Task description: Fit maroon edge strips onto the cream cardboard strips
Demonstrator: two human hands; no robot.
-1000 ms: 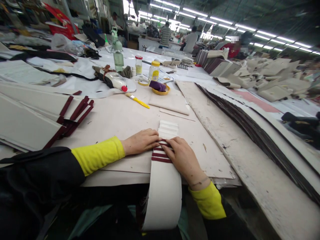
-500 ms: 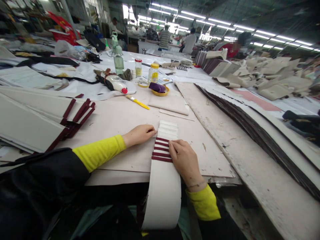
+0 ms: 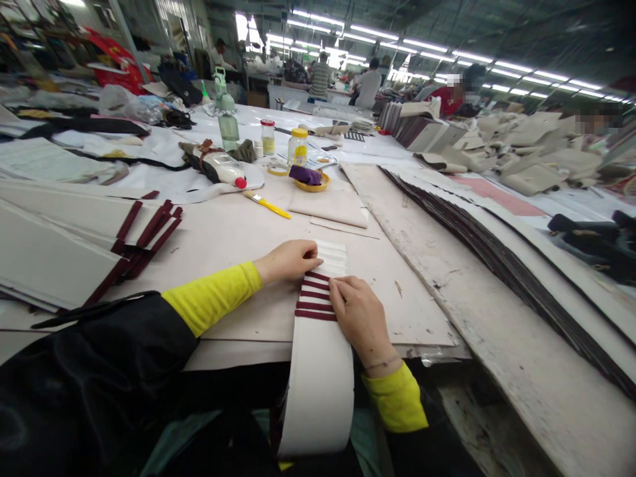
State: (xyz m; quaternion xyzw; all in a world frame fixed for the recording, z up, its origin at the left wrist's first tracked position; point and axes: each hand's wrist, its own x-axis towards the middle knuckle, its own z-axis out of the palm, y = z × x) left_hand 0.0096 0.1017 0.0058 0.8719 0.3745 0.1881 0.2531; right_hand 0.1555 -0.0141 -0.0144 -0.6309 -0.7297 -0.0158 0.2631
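Note:
Several white panels (image 3: 320, 377) lie overlapped in a stepped stack, bending over the table's front edge toward my lap. Dark maroon edge strips (image 3: 315, 307) cross the stack in rows, and beyond them are bare white rows (image 3: 332, 255). My left hand (image 3: 293, 258) is closed in a pinch at the stack's left edge, by the farthest maroon strip; what its fingertips hold, if anything, is hidden. At the right edge, my right hand (image 3: 362, 318) has its thumb and fingers closed together on the panels beside the maroon rows.
More maroon-edged white panels (image 3: 54, 245) are piled at left. Farther back lie a yellow-handled brush (image 3: 268, 205), a yellow dish (image 3: 313, 183) with purple cloth, a yellow-lidded jar (image 3: 298, 147) and a green bottle (image 3: 228, 122). A long dark-edged stack (image 3: 497, 265) runs along the right. People work behind.
My left hand has moved right and slightly up, from beside the stack to over its left edge. My right hand stays on the right edge. The whole view has shifted slightly.

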